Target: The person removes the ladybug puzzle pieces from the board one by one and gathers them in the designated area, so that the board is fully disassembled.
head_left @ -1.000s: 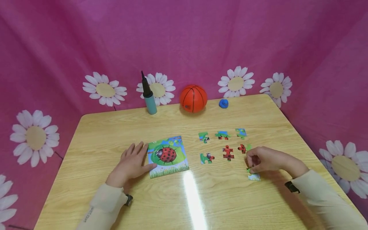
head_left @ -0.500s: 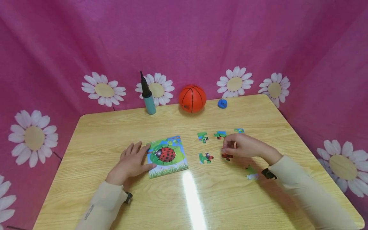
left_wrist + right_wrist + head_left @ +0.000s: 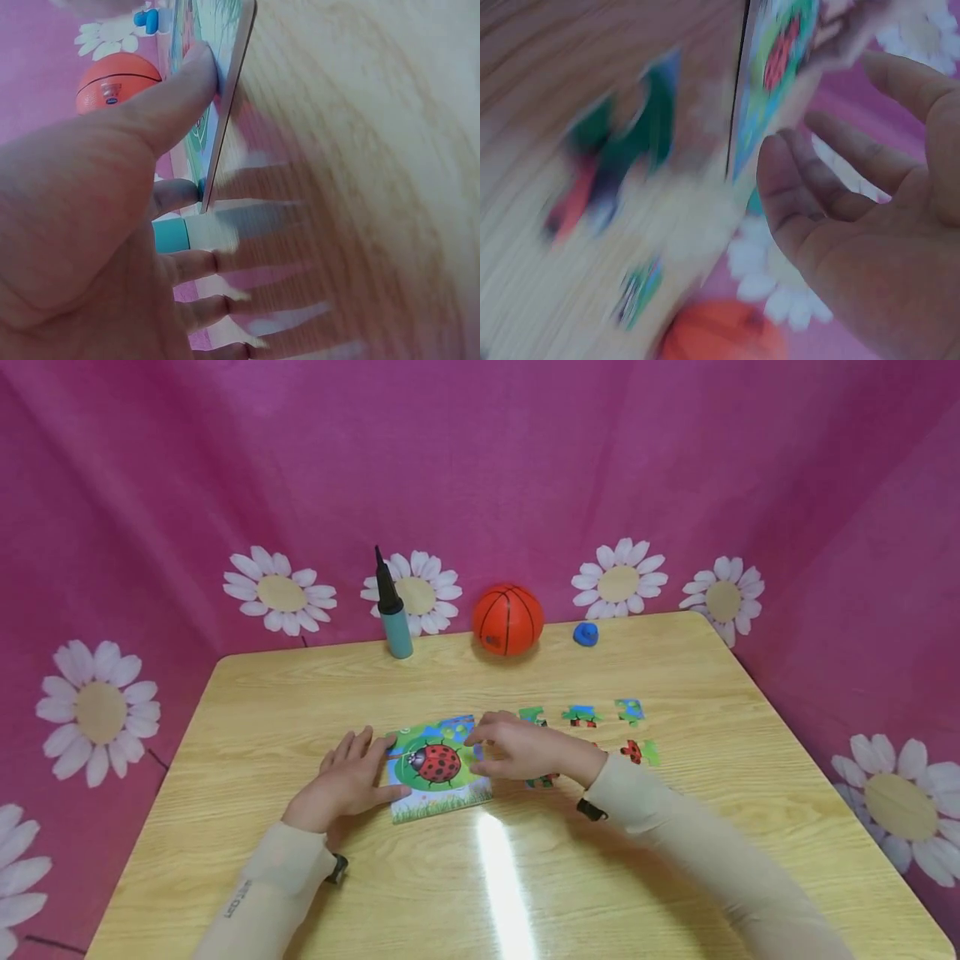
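Note:
A square ladybug picture board (image 3: 441,767) lies flat on the table. My left hand (image 3: 341,789) rests at its left edge with fingers spread and the thumb (image 3: 184,94) on its top face. Over the board's right edge hovers my right hand (image 3: 521,747). Its fingers (image 3: 780,180) are loosely bent, with nothing seen between them. Several jigsaw pieces lie to the right: a green one (image 3: 532,713), a blue-green one (image 3: 581,716), a corner one (image 3: 630,710) and a red-and-green one (image 3: 640,752). The right hand and wrist partly hide pieces nearer me, including one with a ladybug head (image 3: 604,161).
At the back of the wooden table (image 3: 300,685) stand a teal hand pump with a black nozzle (image 3: 397,631), a small orange basketball (image 3: 508,620) and a blue rubber duck (image 3: 586,634). Behind hangs a pink daisy-printed curtain (image 3: 480,460).
My right hand has moved left from the rightmost pieces, across the middle ones, to the board. A piece at the lower right is no longer visible there. My left hand stays put.

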The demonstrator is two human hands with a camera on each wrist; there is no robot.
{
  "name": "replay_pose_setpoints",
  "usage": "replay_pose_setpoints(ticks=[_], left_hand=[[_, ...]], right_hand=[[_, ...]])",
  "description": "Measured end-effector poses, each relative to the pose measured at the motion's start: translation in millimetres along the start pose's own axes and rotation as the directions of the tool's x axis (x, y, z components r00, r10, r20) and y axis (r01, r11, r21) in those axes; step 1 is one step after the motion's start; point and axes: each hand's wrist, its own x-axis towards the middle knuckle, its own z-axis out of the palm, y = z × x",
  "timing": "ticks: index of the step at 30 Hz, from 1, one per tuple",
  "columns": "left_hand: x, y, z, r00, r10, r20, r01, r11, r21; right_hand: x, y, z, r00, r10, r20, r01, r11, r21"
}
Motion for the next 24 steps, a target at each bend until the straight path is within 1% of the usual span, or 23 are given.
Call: replay_pose_setpoints(ticks=[1, 3, 6, 10, 12, 13, 15, 16, 20, 22, 24], left_hand=[[0.6, -0.6, 0.2, 1.000, 0.003, -0.004, -0.003, 1.000, 0.004], [0.9, -0.9, 0.5, 1.000, 0.009, -0.008, -0.009, 1.000, 0.011], [-0.1, 0.5, -0.1, 1.000, 0.012, -0.004, -0.012, 1.000, 0.021], [-2.9, 4.3, -3.2, 1.000, 0.012, 0.000, -0.012, 0.999, 0.038], [-4.0, 6.1, -4.5, 1.000, 0.015, 0.002, -0.015, 0.999, 0.043], [-4.8, 7.0, -5.0, 1.000, 0.019, 0.002, -0.019, 0.999, 0.042], [-5.4, 8.5, -5.7, 1.000, 0.018, 0.006, -0.018, 0.999, 0.043], [-5.6, 8.3, -6.2, 1.000, 0.017, 0.011, -0.017, 0.999, 0.044], [-4.7, 7.1, -5.7, 0.999, -0.013, 0.030, 0.012, 0.999, 0.045], [-3.0, 5.4, -4.4, 0.999, -0.013, 0.032, 0.011, 0.999, 0.046], [-1.0, 4.1, -2.7, 1.000, -0.005, 0.029, 0.004, 0.999, 0.045]], right_hand=[[7.3, -4.6, 4.4, 1.000, -0.006, 0.014, 0.006, 1.000, -0.018], [20.2, -14.5, 12.4, 0.999, 0.008, 0.054, -0.005, 0.998, -0.057], [35.3, -28.5, 22.9, 0.994, 0.049, 0.098, -0.036, 0.991, -0.126], [49.3, -43.6, 35.5, 0.993, 0.094, 0.076, -0.073, 0.967, -0.244], [53.7, -48.8, 40.2, 0.992, 0.113, 0.061, -0.092, 0.957, -0.277], [55.4, -50.6, 41.9, 0.990, 0.126, 0.059, -0.105, 0.955, -0.277], [58.0, -52.8, 43.7, 0.987, 0.151, 0.061, -0.129, 0.955, -0.266], [59.0, -53.3, 44.0, 0.984, 0.164, 0.066, -0.144, 0.959, -0.243], [61.3, -52.4, 42.1, 0.969, 0.229, 0.091, -0.221, 0.971, -0.087], [61.6, -50.7, 40.6, 0.961, 0.256, 0.107, -0.257, 0.966, -0.006], [61.7, -48.7, 39.3, 0.956, 0.270, 0.113, -0.276, 0.961, 0.037]])
